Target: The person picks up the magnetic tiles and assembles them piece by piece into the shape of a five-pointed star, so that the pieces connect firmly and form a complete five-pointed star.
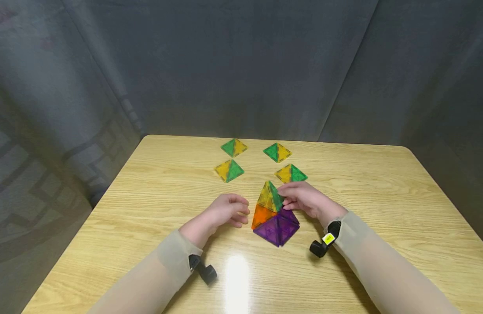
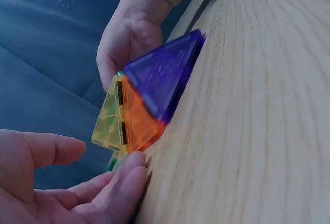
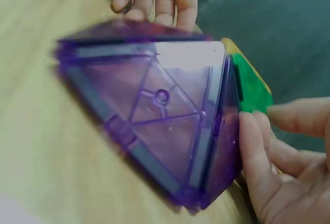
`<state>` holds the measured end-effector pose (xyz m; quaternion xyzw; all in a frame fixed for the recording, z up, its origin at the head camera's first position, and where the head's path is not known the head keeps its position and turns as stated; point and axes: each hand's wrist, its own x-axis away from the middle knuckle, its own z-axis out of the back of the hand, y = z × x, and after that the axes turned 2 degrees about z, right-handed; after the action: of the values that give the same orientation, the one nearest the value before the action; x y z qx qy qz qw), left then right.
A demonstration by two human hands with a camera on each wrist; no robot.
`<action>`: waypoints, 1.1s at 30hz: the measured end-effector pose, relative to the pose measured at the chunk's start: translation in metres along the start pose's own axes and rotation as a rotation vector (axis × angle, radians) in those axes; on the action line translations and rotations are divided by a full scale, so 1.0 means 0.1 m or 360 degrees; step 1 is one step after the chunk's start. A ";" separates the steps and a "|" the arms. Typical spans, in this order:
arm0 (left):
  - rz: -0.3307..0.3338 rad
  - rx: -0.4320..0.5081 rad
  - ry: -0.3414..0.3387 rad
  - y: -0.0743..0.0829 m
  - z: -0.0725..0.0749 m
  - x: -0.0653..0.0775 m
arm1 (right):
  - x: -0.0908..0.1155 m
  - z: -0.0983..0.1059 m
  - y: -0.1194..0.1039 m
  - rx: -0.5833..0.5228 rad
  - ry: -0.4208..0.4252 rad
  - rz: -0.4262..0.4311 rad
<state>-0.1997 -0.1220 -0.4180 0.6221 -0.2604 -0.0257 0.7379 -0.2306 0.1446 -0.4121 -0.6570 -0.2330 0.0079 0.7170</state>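
Note:
A build of translucent magnetic tiles stands on the table between the two hands. Purple triangle tiles [image 1: 270, 230] form its lower front, an orange tile [image 1: 262, 215] its left side, and a yellow tile [image 1: 266, 198] with a green tile [image 3: 252, 85] makes the peak. My right hand [image 1: 306, 198] pinches the green tile at the upper right side between thumb and fingers. Just left of the build, my left hand [image 1: 227, 211] has its fingers loosely bent and holds nothing. Its fingertips [image 2: 135, 161] lie close by the orange tile; whether they touch it I cannot tell.
Behind the build lie several flat green-and-yellow tile pairs, among them a back left pair [image 1: 234, 148], a back right pair [image 1: 277, 152], a front left pair [image 1: 229, 170] and a front right pair [image 1: 291, 173]. Dark cloth [image 1: 241, 69] hangs beyond the wooden table [image 1: 382, 183].

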 end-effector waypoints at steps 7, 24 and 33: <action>0.0024 -0.0065 -0.0032 0.02 0.04 0.13 | 0.21 -0.03 0.06 -0.0268 0.0125 0.0019; -0.0095 0.0047 0.0254 0.27 0.55 0.08 | 0.37 0.08 -0.39 0.0122 0.0423 0.0246; 0.0106 0.0046 0.0461 0.61 1.04 -0.38 | -0.27 -0.28 -0.79 -0.0112 0.0064 0.0082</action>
<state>-0.2930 -0.1891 -0.3652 0.6209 -0.1720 0.0925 0.7592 -0.2682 0.0988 -0.3466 -0.6877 -0.2015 0.0050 0.6975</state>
